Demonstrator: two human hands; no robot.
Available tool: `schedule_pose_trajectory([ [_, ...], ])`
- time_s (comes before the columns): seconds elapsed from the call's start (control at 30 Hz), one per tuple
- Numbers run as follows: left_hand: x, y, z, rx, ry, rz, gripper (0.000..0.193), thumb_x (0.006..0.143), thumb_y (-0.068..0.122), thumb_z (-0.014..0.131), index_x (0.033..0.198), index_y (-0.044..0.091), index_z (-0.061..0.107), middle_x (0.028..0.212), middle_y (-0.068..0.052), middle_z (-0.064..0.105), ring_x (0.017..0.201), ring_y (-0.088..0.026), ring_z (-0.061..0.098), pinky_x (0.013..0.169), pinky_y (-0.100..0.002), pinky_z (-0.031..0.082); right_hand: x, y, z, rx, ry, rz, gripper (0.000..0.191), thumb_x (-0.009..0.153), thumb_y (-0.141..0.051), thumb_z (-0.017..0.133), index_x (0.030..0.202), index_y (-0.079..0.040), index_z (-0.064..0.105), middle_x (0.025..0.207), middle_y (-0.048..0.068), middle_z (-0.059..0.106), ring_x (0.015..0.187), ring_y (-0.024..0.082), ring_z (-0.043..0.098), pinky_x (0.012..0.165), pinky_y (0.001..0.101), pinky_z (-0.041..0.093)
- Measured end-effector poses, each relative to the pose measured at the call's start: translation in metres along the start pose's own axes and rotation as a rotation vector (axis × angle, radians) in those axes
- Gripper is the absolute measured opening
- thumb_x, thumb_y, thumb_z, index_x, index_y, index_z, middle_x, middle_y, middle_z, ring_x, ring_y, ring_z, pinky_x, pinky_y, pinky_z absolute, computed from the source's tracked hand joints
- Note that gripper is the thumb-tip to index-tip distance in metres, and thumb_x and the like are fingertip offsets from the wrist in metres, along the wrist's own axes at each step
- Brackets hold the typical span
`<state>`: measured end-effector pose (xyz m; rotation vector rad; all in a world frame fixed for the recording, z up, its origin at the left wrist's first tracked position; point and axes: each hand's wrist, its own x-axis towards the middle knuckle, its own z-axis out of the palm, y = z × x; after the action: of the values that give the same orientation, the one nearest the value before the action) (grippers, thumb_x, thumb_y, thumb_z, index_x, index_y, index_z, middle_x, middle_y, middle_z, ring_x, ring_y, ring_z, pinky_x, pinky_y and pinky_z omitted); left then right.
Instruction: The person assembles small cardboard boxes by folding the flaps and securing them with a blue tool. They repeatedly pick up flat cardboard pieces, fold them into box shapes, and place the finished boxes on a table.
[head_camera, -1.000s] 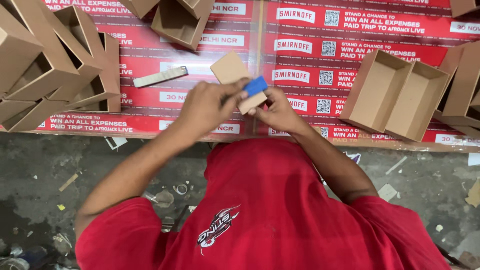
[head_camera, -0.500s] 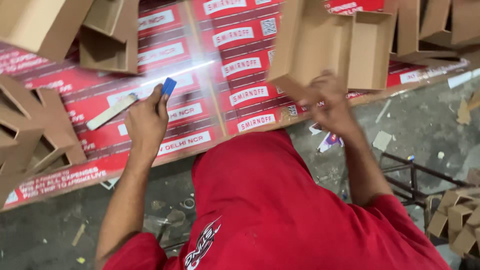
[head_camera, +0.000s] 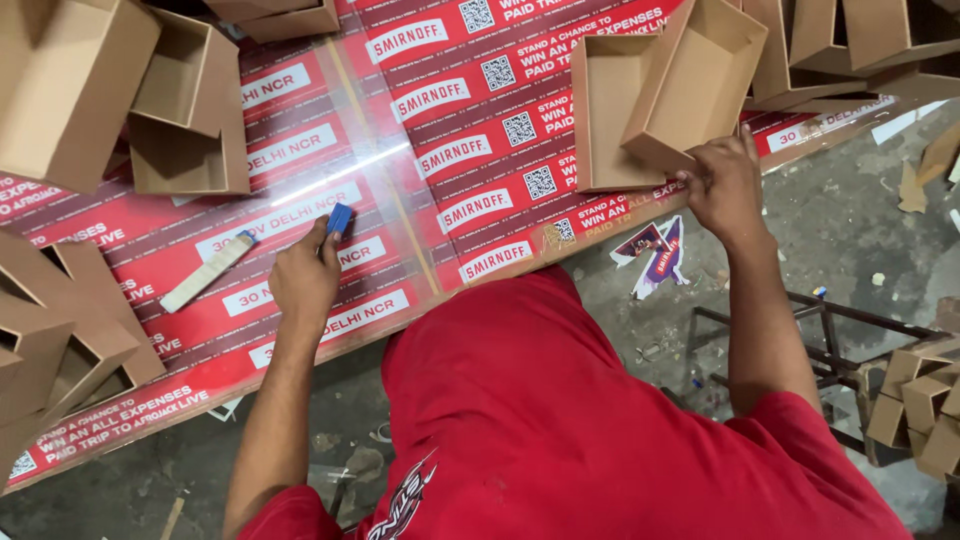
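From the left, we see a flat wooden stick (head_camera: 208, 272) lying on the red printed table (head_camera: 300, 150). Our left hand (head_camera: 303, 280) pinches a small blue block (head_camera: 340, 219) against the tabletop. Farther right, our right hand (head_camera: 725, 185) grips the corner of an open brown cardboard box (head_camera: 690, 80).

A work table (head_camera: 480, 150) covered in glossy red printed sheets carries open brown cardboard boxes (head_camera: 190, 110) at its left and right ends (head_camera: 650, 100), a flat wooden stick (head_camera: 207, 272) and a small blue block (head_camera: 340, 218); cardboard scraps (head_camera: 915, 185) litter the concrete floor (head_camera: 860, 250) below
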<state>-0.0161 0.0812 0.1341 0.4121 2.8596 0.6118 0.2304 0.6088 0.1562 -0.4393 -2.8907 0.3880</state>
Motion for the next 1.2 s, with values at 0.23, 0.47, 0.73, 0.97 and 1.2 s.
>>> schedule_pose_trajectory([
  [0.23,0.005,-0.012,0.019,-0.064,0.042,0.007,0.033,0.102,0.031,0.065,0.131,0.017,0.073,0.081,-0.023,0.071,0.075,-0.044,0.070,0.066,-0.054,0.054,-0.011,0.015,0.000,-0.083,-0.056,0.052,0.013,0.091,-0.010,0.075,0.103,-0.006,0.073,0.102,0.011,0.071,0.115,0.030,0.063,0.130,0.0593,0.025],
  [0.47,0.006,-0.009,0.017,-0.143,0.062,-0.001,0.032,0.103,0.027,0.065,0.131,0.015,0.072,0.079,-0.024,0.070,0.073,-0.043,0.070,0.063,-0.052,0.053,-0.012,0.011,-0.005,-0.172,-0.132,0.089,0.006,0.096,-0.014,0.074,0.101,-0.010,0.074,0.103,0.008,0.072,0.114,0.029,0.063,0.126,0.0634,0.024],
  [0.73,0.009,-0.014,0.021,-0.230,0.120,-0.026,0.034,0.103,0.028,0.064,0.132,0.010,0.071,0.085,-0.024,0.072,0.076,-0.041,0.071,0.065,-0.050,0.054,0.022,-0.077,-0.064,-0.270,-0.086,0.014,0.060,0.077,-0.019,0.080,0.135,-0.011,0.067,0.133,0.015,0.064,0.127,0.039,0.051,0.120,0.0680,0.021],
  [0.97,0.009,-0.017,0.049,-0.767,0.230,-0.217,0.036,0.102,0.023,0.063,0.129,0.000,0.069,0.077,-0.011,0.067,0.066,-0.016,0.059,0.061,-0.037,0.051,0.172,-0.272,0.034,0.406,-0.013,-0.627,0.063,0.083,-0.015,0.085,0.139,-0.007,0.056,0.143,0.018,0.057,0.133,0.038,0.052,0.113,0.0486,0.043],
  [1.2,-0.046,-0.035,0.058,-1.448,0.234,-0.560,0.024,0.100,0.015,0.061,0.120,0.002,0.063,0.076,0.000,0.059,0.059,-0.010,0.057,0.051,-0.027,0.048,0.296,-0.483,0.176,0.219,0.049,-0.990,0.081,0.060,-0.043,0.088,0.121,0.003,0.061,0.127,0.022,0.060,0.122,0.041,0.051,0.109,0.0594,0.035],
])
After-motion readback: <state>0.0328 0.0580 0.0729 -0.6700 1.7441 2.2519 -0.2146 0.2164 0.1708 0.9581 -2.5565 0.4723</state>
